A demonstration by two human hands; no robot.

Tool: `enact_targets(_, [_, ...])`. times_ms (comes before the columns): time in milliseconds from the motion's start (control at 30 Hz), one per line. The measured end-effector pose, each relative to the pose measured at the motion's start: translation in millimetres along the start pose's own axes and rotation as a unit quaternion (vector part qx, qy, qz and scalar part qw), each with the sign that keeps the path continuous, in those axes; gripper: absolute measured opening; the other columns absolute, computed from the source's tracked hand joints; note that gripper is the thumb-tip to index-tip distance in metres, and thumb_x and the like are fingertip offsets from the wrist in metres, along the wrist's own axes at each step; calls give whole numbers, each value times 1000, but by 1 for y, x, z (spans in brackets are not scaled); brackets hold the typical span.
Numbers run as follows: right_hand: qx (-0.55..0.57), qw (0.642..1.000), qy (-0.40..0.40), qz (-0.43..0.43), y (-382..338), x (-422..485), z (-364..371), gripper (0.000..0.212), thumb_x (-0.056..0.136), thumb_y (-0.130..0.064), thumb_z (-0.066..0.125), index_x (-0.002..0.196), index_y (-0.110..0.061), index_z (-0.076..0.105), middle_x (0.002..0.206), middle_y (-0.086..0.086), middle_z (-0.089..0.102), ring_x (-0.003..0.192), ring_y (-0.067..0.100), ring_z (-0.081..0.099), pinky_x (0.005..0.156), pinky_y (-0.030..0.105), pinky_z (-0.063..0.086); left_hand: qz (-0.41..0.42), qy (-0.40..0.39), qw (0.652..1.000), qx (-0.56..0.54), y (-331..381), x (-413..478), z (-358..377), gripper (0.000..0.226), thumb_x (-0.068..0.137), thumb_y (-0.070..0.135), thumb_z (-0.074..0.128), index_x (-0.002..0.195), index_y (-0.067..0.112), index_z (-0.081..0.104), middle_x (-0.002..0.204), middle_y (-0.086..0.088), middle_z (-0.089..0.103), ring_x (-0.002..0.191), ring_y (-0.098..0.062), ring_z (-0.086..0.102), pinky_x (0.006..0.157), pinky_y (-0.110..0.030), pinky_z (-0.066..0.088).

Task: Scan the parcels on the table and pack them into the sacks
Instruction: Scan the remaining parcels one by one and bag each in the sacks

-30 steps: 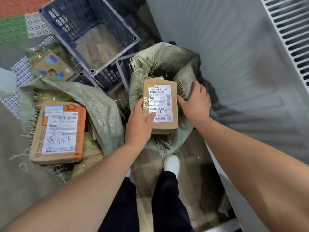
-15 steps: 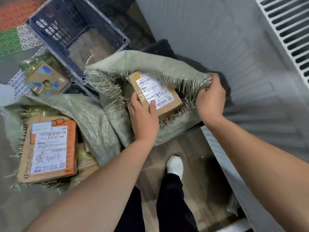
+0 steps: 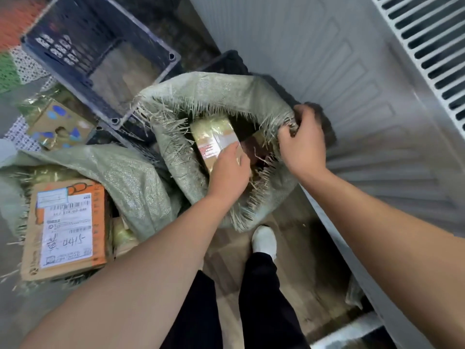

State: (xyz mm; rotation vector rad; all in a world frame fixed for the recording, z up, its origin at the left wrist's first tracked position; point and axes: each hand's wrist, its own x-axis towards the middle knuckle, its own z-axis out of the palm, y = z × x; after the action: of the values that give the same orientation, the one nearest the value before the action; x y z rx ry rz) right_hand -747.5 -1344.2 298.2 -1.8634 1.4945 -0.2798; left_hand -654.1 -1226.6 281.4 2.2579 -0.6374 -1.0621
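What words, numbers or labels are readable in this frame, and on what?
None reads with certainty.
On the orange parcel: printed label with barcodes and a handwritten line, all too blurred.
On the taped parcel in the sack: label with red print, too blurred.
On the patterned box: no text visible.

Woven sack (image 3: pixel 208 96), coarse and matt, its rim fraying into stiff strands. Inside it, a brown cardboard parcel (image 3: pixel 214 137) shines under glossy tape, paper label on top. Behind is a dark perforated plastic crate (image 3: pixel 75 28), and alongside a matt flat cardboard box (image 3: pixel 31 245) with a smooth white paper label.
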Motion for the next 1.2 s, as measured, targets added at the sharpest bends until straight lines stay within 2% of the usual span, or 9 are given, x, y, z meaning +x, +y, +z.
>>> enact_targets(67, [-8,1000,-18,3,0,-10,-2,57,89,-21,56,144,-11,44,140,12,51,129,28,49,110,44,39,14,2,999,33,4,-8,-7,48,103,28,41,148,13,38,149,-6,44,136,-22,41,111,-34,34])
enact_targets(200, [-9,998,-48,48,-15,-45,-20,63,92,-17,56,151,-11,35,148,17,43,136,30,43,116,43,33,64,-11,994,86,15,-31,-29,49,102,29,42,148,11,38,149,-7,43,137,-23,40,110,-37,33])
enact_targets(333, [5,997,-40,66,-42,-94,-46,59,92,-17,53,149,-10,40,145,17,46,135,32,44,115,40,33,107,-22,982,154,35,-63,-62,50,102,31,42,147,12,38,150,-6,43,135,-25,43,108,-39,35])
enact_targets(467, [21,996,-1,83,-79,-145,-76,54,93,-17,52,146,-10,43,141,17,50,130,34,49,111,42,38,169,-34,967,189,61,-100,-99,50,101,32,40,147,12,39,150,-5,43,135,-24,43,109,-40,35])
enact_targets(567, [26,994,32,97,-102,-183,-106,57,94,-21,52,148,-10,38,141,16,50,128,35,49,107,46,40,243,-51,945,213,87,-135,-121,50,102,34,39,146,11,40,150,-6,43,137,-22,41,110,-39,34])
enact_targets(733, [44,983,129,120,-125,-255,-175,58,97,-24,53,150,-11,35,146,15,45,133,33,46,109,44,39,339,-78,912,219,143,-212,-136,50,102,33,40,147,11,39,150,-6,42,136,-24,41,110,-39,33])
enact_targets(933, [47,951,262,155,-108,-359,-282,57,95,-23,55,148,-11,38,145,13,48,133,30,47,110,44,38,475,-132,842,221,209,-330,-98,50,101,30,44,145,8,40,149,-9,43,135,-27,42,110,-40,34])
enact_targets(1067, [49,908,356,217,-67,-459,-352,58,92,-21,58,146,-7,41,139,20,52,130,35,49,111,44,36,557,-200,779,207,231,-442,-46,49,100,26,46,143,4,43,147,-13,46,136,-26,42,111,-36,32])
enact_targets(1200, [58,853,434,284,-18,-596,-408,57,96,-23,56,148,-11,38,143,16,48,132,31,47,109,41,38,614,-273,712,203,224,-574,8,51,101,29,44,146,6,38,151,-10,41,140,-23,38,114,-34,28])
